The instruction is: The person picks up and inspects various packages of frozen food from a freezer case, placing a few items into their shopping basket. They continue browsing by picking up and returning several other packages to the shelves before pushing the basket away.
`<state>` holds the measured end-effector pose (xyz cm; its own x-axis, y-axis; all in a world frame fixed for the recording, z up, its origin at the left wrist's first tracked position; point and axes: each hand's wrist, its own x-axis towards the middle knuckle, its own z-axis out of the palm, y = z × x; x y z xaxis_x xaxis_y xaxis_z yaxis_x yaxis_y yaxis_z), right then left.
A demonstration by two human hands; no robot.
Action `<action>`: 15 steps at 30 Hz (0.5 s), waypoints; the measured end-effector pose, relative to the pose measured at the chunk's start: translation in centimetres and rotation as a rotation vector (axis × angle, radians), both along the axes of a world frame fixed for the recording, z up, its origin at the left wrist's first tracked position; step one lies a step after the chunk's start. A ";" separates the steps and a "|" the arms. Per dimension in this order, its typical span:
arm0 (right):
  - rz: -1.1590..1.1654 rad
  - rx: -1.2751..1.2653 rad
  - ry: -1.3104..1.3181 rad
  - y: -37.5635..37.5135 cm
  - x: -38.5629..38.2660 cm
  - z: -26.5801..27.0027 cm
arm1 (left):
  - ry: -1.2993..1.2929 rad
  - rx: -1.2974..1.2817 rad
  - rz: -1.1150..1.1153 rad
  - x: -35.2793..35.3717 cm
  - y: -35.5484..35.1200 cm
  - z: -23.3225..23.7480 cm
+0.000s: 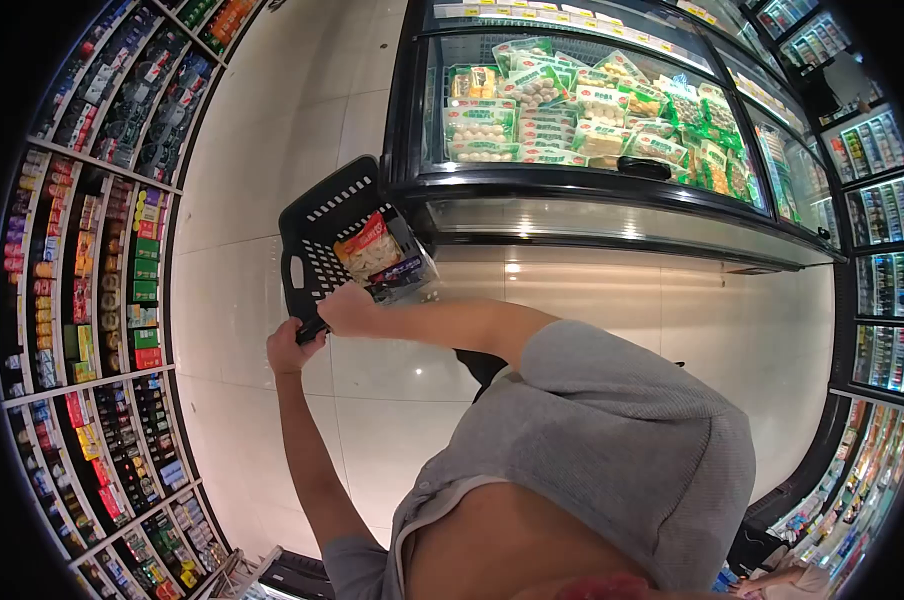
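Note:
A black plastic shopping basket [310, 215] with slotted walls is tilted in front of me, beside the freezer. My left hand [295, 346] is wrapped round its near corner. On the near rim, my right hand [349, 310] is closed, its fingers partly hidden. Inside the basket lies a red, orange and clear bag of pale food [370, 248]. A dark blue packet [397, 272] rests close to it, with clear plastic wrapping around it.
A glass-topped freezer [582, 190] with several bags of frozen balls [480, 124] stands ahead to the right. Stocked shelves [172, 280] line the left side. Drink shelves [877, 210] are at the far right, and a person's arm [772, 580] shows at bottom right.

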<state>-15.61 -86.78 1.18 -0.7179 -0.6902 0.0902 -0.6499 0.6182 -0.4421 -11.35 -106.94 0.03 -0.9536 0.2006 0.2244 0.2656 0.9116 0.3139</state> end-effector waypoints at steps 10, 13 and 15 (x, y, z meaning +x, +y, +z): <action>-0.177 0.071 -0.081 -3.8 -10.1 -0.7 | 0.062 0.002 -0.239 -13.9 -3.6 0.3; -0.298 0.037 -0.078 -4.0 -12.9 -1.1 | 0.113 0.014 -0.317 -18.4 -3.7 0.0; -0.386 0.031 -0.079 -4.4 -15.1 -1.5 | 0.155 0.042 -0.390 -21.9 -3.7 0.2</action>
